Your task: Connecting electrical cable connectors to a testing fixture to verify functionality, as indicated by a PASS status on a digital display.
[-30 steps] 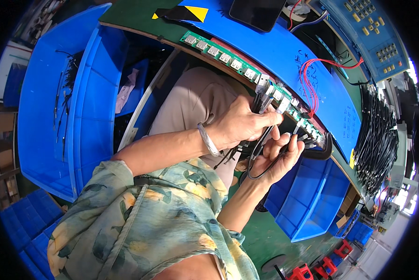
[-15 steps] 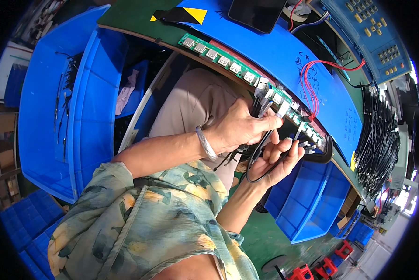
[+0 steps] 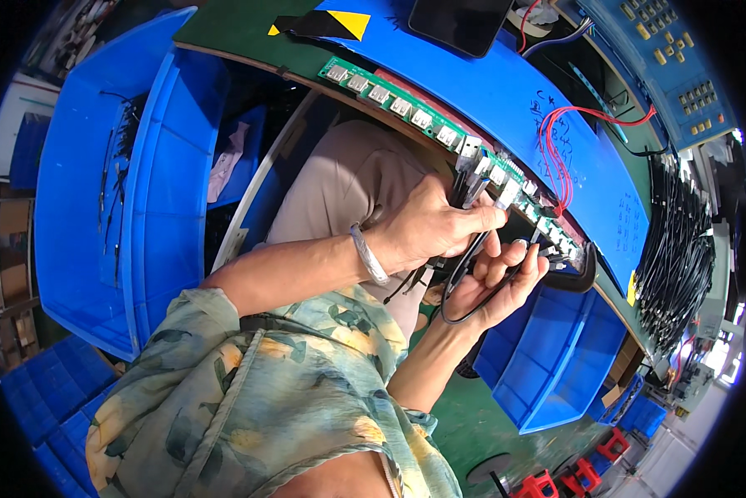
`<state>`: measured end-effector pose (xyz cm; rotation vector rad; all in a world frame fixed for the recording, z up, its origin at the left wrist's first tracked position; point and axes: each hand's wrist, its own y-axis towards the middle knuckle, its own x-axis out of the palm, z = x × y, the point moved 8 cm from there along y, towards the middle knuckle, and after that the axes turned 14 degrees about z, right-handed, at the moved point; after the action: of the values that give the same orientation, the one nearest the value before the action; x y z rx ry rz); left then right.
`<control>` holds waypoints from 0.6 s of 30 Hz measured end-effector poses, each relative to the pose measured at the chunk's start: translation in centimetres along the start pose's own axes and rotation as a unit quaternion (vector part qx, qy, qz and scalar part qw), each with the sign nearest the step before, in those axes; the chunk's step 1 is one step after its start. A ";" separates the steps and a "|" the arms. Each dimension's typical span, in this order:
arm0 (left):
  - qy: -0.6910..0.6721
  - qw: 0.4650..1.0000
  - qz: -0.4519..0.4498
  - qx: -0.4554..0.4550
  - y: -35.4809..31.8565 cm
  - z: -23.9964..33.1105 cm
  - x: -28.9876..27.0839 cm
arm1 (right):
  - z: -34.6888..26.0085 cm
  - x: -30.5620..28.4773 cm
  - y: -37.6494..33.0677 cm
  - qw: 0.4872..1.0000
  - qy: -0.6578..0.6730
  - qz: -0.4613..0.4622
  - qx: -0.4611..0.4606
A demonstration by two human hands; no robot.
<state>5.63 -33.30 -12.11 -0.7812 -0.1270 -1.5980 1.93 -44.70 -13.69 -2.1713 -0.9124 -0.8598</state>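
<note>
Fingers of the left hand (image 3: 435, 228) pinch black cable plugs (image 3: 466, 189) beside the green circuit board strip (image 3: 406, 106); the right hand (image 3: 497, 286) cups a cable loop (image 3: 460, 311), seemingly half-curled.

The long green circuit board strip (image 3: 439, 124) is showing matt laminate and shiny metal sockets. The thin black rubbery cable (image 3: 464, 282) is looking smooth. The blue plastic bins (image 3: 555, 365) are gleaming glossy.

Tabletop: my tabletop (image 3: 506, 91) is covered in blue, with a green edge strip along it
Bins: big blue plastic bins (image 3: 90, 183) at my left — more below the bench (image 3: 555, 365) at my right
Floor: green floor (image 3: 481, 423) — small red crates (image 3: 589, 465) on it
Light: bright daylight at the far right edge
</note>
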 end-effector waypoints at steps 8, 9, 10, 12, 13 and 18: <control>-0.010 1.000 0.000 -0.010 -0.5 -0.1 -0.3 | -0.9 0.3 -0.8 0.985 -0.166 0.025 -0.047; 0.009 1.000 -0.006 -0.015 -0.9 -0.3 -0.4 | -1.1 0.2 -2.0 0.971 -0.224 0.074 -0.034; 0.028 0.999 -0.012 -0.021 -1.4 -0.5 -0.6 | -1.0 -0.9 -2.2 0.974 -0.219 0.004 -0.056; 0.077 0.995 -0.063 -0.002 -1.7 -0.8 -0.6 | -1.3 -2.9 -3.0 0.978 -0.182 -0.083 -0.061; 0.054 0.997 -0.055 -0.006 -1.7 -0.5 -0.9 | -2.3 -5.2 -2.3 0.982 -0.160 -0.066 -0.075; 0.059 0.983 -0.150 -0.090 -2.0 -0.9 -0.4 | -8.4 -9.0 -0.5 0.969 -0.233 -0.057 -0.062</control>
<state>3.41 -32.95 -12.29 -0.8324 -0.0136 -1.9584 -6.09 -53.91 -15.28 -2.5052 -1.2473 -0.4684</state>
